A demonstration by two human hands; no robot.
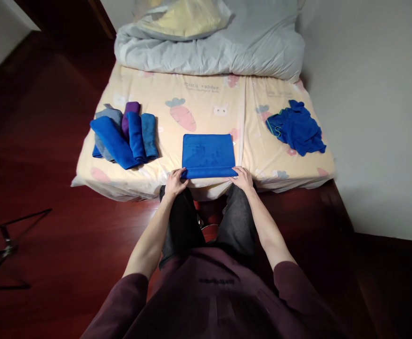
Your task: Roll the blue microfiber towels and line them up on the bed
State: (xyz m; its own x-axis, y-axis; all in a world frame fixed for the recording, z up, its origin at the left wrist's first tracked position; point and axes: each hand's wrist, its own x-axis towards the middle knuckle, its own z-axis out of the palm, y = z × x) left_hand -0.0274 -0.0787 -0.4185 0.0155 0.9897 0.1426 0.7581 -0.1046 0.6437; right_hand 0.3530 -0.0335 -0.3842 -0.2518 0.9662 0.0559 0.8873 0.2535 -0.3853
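A blue towel (pixel 209 149) lies flat as a rectangle at the front of the bed, its near edge turned over in a narrow strip. My left hand (pixel 176 181) pinches the left end of that strip. At the right end, my right hand (pixel 242 179) has its fingers closed on the same folded edge. Some fingertips are hidden beneath the cloth. To the left sits a pile of rolled towels, among them a blue roll (pixel 112 141), a purple roll (pixel 131 113) and a teal roll (pixel 150 136). A crumpled blue cloth (pixel 298 128) with a green cord lies to the right.
The bed (pixel 138 89) has a pale carrot-print sheet. Across its far side lies a bunched grey quilt (pixel 206 54) with a yellow pillow (pixel 192 19) on it. A wall (pixel 375 117) stands on the right. Black tripod-like legs (pixel 7 249) stand on the red floor at left.
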